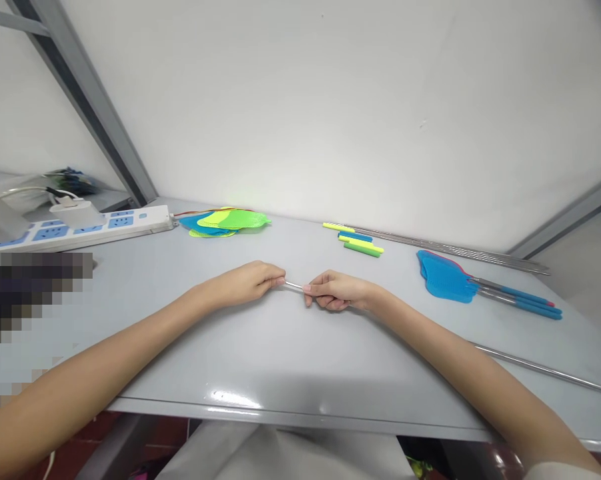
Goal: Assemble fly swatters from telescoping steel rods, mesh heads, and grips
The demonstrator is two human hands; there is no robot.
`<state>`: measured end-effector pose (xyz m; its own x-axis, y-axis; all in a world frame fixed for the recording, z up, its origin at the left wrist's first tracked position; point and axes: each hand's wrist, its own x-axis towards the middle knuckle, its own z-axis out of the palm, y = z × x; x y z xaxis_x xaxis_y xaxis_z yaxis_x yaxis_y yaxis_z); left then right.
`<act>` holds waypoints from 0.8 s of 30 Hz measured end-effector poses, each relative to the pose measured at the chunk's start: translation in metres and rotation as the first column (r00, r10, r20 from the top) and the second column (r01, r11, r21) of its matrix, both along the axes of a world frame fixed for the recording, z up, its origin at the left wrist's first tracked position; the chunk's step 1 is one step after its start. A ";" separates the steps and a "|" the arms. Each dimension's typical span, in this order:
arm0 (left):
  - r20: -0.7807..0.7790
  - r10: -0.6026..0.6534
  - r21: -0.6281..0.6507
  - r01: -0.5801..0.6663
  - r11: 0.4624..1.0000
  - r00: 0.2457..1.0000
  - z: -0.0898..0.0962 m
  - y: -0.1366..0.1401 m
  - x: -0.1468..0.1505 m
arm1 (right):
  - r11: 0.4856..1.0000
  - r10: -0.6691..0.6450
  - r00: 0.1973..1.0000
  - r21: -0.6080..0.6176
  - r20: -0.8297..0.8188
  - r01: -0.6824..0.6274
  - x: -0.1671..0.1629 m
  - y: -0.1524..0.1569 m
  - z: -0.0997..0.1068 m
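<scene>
Over the middle of the table, my left hand [253, 283] pinches one end of a thin metal rod [294, 285]. A short way to the right, my right hand [336, 291] has its fingers closed on the same rod. Only a short shiny stretch shows between the two hands. Another length of metal tube [543, 367] comes out beyond my right forearm, roughly in line with the rod; my arm hides whether they are one piece.
Green, yellow and blue fly swatter heads [240, 219] lie at the back left beside a power strip [125, 225]. Coloured handle sleeves [361, 249] and metal rods [460, 249] lie along the wall. Blue fly swatters [448, 277] rest at right.
</scene>
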<state>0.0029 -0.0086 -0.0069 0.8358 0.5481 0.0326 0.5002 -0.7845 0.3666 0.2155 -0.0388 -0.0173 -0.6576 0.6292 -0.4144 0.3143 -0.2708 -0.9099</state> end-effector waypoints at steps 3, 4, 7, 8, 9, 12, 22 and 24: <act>0.003 -0.007 0.005 0.007 1.000 1.000 -0.003 -0.005 0.004 | 1.000 0.010 1.000 0.002 -0.002 -0.010 0.000 -0.001 -0.001; 0.007 -0.007 0.008 0.007 1.000 1.000 -0.004 -0.007 0.005 | 1.000 0.013 1.000 0.002 -0.003 -0.013 0.000 -0.001 -0.001; 0.023 -0.003 0.023 0.003 1.000 1.000 -0.007 -0.011 0.008 | 1.000 0.021 1.000 0.000 -0.005 -0.021 0.000 -0.001 0.000; 0.029 -0.002 0.029 0.001 1.000 1.000 -0.008 -0.012 0.008 | 1.000 0.023 1.000 -0.003 -0.004 -0.023 0.000 -0.001 0.000; 0.034 -0.001 0.035 0.000 0.999 0.999 -0.009 -0.013 0.009 | 1.000 0.026 1.000 -0.005 -0.002 -0.026 0.000 -0.001 0.000; 0.044 -0.004 0.045 0.002 0.999 0.999 -0.010 -0.015 0.011 | 0.999 0.036 0.999 -0.012 0.006 -0.036 -0.001 -0.002 0.002; 0.075 0.009 0.022 -0.011 1.000 0.997 -0.011 -0.015 0.014 | 1.000 0.024 1.000 -0.016 0.016 -0.024 -0.001 -0.002 0.005; 0.069 0.020 -0.009 -0.020 1.000 0.997 -0.009 -0.014 0.013 | 1.000 0.011 1.000 -0.022 0.012 -0.011 -0.001 -0.003 0.005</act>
